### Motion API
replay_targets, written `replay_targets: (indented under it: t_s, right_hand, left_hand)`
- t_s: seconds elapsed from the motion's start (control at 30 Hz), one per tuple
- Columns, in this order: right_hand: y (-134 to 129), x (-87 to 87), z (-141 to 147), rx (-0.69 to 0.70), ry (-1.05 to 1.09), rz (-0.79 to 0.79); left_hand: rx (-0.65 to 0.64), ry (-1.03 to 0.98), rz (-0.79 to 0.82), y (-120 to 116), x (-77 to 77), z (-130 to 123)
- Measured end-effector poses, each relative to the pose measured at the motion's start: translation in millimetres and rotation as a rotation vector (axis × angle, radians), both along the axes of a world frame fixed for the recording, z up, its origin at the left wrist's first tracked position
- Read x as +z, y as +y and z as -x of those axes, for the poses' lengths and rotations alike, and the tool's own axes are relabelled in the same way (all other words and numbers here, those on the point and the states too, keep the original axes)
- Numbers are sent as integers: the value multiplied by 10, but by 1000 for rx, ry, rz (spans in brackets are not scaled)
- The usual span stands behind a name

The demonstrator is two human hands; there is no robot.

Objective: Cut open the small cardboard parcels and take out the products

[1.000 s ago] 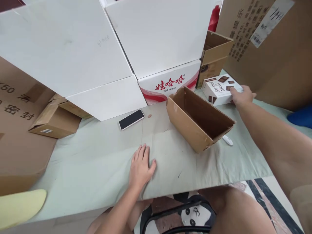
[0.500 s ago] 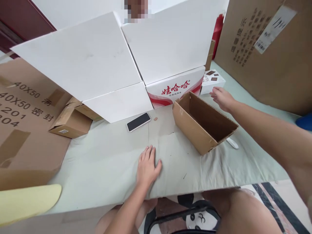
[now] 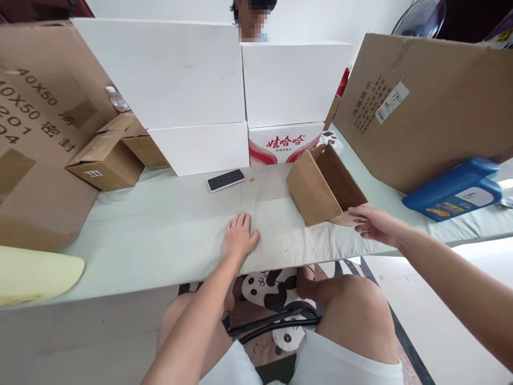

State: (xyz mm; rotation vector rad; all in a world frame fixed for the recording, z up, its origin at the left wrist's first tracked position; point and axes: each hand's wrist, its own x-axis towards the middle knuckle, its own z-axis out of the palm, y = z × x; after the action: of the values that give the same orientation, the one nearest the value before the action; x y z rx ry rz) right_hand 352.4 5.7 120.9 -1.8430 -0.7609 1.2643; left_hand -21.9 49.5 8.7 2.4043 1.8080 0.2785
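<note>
My left hand (image 3: 239, 238) lies flat on the pale green cloth, fingers stretched out and holding nothing. An open-topped cardboard box (image 3: 312, 187) stands to its right on the table. My right hand (image 3: 377, 223) is at the near right corner of this box, its thumb and fingers closed on the cardboard edge there. The box's inside is dark, and its contents do not show. A phone-like slab with a black face and white rim (image 3: 226, 180) lies beyond my left hand, with a small brown piece (image 3: 252, 179) beside it.
White boxes (image 3: 192, 75) form a wall at the back, one with red print (image 3: 285, 143). Large cartons stand left (image 3: 36, 139) and right (image 3: 433, 101). A blue bottle (image 3: 452, 190) lies at right, a yellow sheet (image 3: 40, 272) at left. Part of another person shows behind.
My right hand has moved from the box's far right side to its near right corner and closed on the edge. The left hand still rests flat. The view has shifted, showing the blue bottle.
</note>
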Motion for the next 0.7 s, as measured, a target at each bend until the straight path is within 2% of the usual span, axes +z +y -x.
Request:
replay_targets:
  t_s: [0.1,0.2,0.27,0.4,0.5,0.6,0.7]
  right_hand:
    - [-220,-75,171,-37,264,79]
    - [-269,-73,297,-155,318,-80]
    - [-192,9,259,-248,288,-159]
    - [151,316,-62,-370,175,-176]
    - [487,493,-302,-403,87,-138]
    - [817,522,-426,-375,11,-108]
    - [1115,432,-449,-332,-91,-148]
  left_hand:
    - [-4,-17,-3,-1,-4,13]
    - [-2,-31,-12,-2,-6,24]
    - [-2,-35,-21,-5,-9,28]
    - [-10,-35,-38,-10,-22,31]
    - [-8,-35,-47,-6,-44,34]
    - [-4,-41,-53,0,-67,45]
    - [0,-34,-46,3,-73,56]
